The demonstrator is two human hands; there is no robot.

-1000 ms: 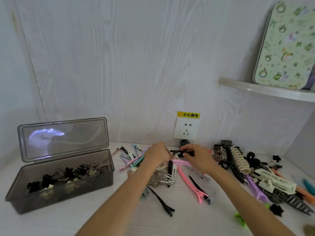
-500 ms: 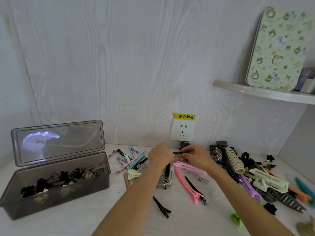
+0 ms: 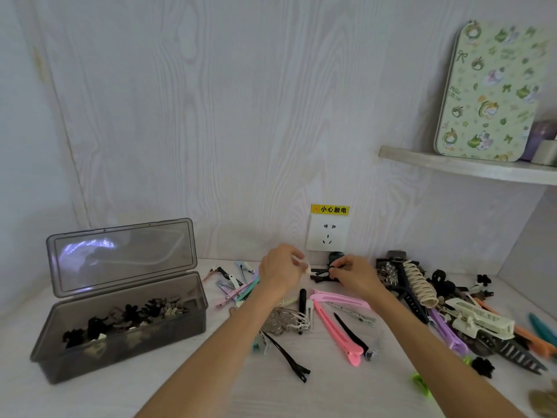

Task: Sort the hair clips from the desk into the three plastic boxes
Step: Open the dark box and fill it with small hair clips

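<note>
Both hands are hovering near the far wall: right hand [image 3: 351,273] gripping slim black hair clips [image 3: 320,274], left hand [image 3: 280,271] seemingly pinching a small pale clip [image 3: 307,267].

Two bare forearms come into view from the bottom edge, from about 6 o'clock, and narrow toward the wrists. No sleeve covers them in the part that shows. The left hand [image 3: 281,268] and the right hand [image 3: 352,274] are bare too: I see no ring, watch, bracelet or glove. The nails are too small and blurred for me to tell anything about them.
</note>
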